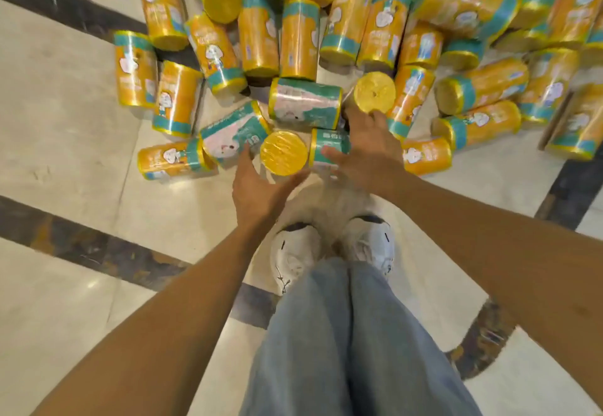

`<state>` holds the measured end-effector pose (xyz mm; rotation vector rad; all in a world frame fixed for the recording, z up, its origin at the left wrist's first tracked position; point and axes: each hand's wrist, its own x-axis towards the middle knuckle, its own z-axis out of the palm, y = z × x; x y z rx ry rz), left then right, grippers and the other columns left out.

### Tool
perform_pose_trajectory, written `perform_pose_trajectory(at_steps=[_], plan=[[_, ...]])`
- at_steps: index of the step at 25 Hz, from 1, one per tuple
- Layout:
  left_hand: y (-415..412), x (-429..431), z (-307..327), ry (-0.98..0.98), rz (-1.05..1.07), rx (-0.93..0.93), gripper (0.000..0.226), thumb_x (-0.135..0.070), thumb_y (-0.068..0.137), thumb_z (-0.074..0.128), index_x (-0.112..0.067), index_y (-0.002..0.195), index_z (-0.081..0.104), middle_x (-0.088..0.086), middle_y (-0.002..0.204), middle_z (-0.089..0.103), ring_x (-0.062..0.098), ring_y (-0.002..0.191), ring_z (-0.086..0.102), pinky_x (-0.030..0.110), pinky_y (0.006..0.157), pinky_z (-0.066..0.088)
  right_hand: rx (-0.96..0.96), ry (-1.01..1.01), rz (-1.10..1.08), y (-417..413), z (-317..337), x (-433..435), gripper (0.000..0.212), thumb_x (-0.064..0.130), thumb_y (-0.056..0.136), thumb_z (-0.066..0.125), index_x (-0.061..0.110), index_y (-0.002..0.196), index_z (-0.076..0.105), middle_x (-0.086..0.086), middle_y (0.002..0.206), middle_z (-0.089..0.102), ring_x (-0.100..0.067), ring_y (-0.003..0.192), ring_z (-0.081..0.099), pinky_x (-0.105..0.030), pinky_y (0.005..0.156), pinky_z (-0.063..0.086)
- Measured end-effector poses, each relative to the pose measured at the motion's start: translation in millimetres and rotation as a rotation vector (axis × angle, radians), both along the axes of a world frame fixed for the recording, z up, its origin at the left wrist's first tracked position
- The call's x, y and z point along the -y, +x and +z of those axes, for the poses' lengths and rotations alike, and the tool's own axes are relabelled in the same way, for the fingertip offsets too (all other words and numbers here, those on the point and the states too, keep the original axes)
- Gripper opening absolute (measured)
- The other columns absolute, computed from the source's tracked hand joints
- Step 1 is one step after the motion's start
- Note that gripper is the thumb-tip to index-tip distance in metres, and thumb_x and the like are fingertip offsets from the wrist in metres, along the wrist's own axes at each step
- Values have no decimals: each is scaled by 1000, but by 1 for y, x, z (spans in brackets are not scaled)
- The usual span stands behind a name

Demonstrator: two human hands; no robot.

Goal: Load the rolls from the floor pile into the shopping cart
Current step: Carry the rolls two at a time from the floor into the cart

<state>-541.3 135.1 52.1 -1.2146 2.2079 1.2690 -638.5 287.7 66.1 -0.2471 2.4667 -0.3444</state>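
About thirty rolls (300, 37) are lying piled from ten to two o'clock. They are overlapping and running past the top edge, so an exact count cannot be told. Three are showing a full round yellow end. Two hands, left hand (257, 187) and right hand (365, 151), are hovering at the pile's six o'clock. Two white shoes (295, 252) are standing at six o'clock of the hands.

2 forearms bare up to the frame edge: left forearm (182, 301), right forearm (489, 236); left grip (261, 187) and right grip (365, 151) bare too; legs in light blue washed jeans (342, 334), loose cut, soft vertical folds, hems falling over the shoes; 2 white trainers, left shoe (293, 252), right shoe (368, 242); dark patch at the far end of each; 1 short dark dash on each upper; thin dark lace-like strands on left shoe near the hem; uppers slightly grey, scuffed
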Motion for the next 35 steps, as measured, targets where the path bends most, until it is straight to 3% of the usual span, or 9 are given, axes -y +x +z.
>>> perform_pose_trajectory(at_steps=[4,7,10,13,15,19,23,26,35], plan=[[13,-11,-55,39,148,-126,93,-42,51,88,-31,132,43,-24,116,56,2,110,55,25,96,44,-418,39,159,21,-62,-3,61,51,71,68,4,109,64,-13,102,67,-41,115,52,-45,82,48],[15,-20,-71,20,241,-248,79,-29,53,92,-38,116,47,-31,99,58,-16,92,56,9,82,44,-620,21,288,32,-90,-7,75,56,60,77,9,117,65,-5,113,67,-34,115,43,-39,85,43],[14,-23,-84,39,308,-311,82,-29,52,93,-30,123,51,-22,105,60,-13,96,56,9,82,45,-748,116,494,38,-111,-15,88,64,59,75,8,126,60,-6,127,62,-32,117,34,-40,90,32],[13,-24,-96,46,294,-357,84,-32,53,92,-29,125,48,-21,109,57,-11,100,54,10,87,45,-769,275,570,35,-133,-22,98,62,57,77,7,134,53,-12,142,50,-41,131,38,-52,109,30],[14,-24,-102,58,287,-398,82,-30,55,92,-31,122,46,-22,110,56,-12,103,54,13,89,47,-707,220,521,33,-143,-22,100,53,55,84,4,135,49,-16,146,43,-39,134,41,-56,109,23],[12,-23,-94,80,325,-428,81,-26,59,90,-22,127,48,-10,118,59,4,110,57,20,93,50,-501,5,386,43,-136,-20,101,31,48,92,-4,132,49,-22,140,48,-41,111,58,-52,98,44],[13,-14,-41,8,330,-375,85,-39,61,88,-20,133,47,-12,115,55,6,109,54,25,98,47,-241,-156,123,43,-71,-14,94,37,69,82,4,144,35,-14,137,49,-32,121,50,-41,97,40],[12,-3,23,10,256,-368,87,-52,56,85,-20,129,50,-11,114,56,7,108,54,27,95,48,-201,-242,-96,39,3,-8,87,43,71,78,11,141,38,-10,130,55,-31,116,54,-40,88,45],[-91,28,358,28,80,-568,64,-44,56,88,-17,108,62,-4,102,67,13,93,62,19,77,50,-314,-534,-467,-51,350,22,67,51,59,82,19,113,59,1,97,70,-19,91,66,-34,76,53]])
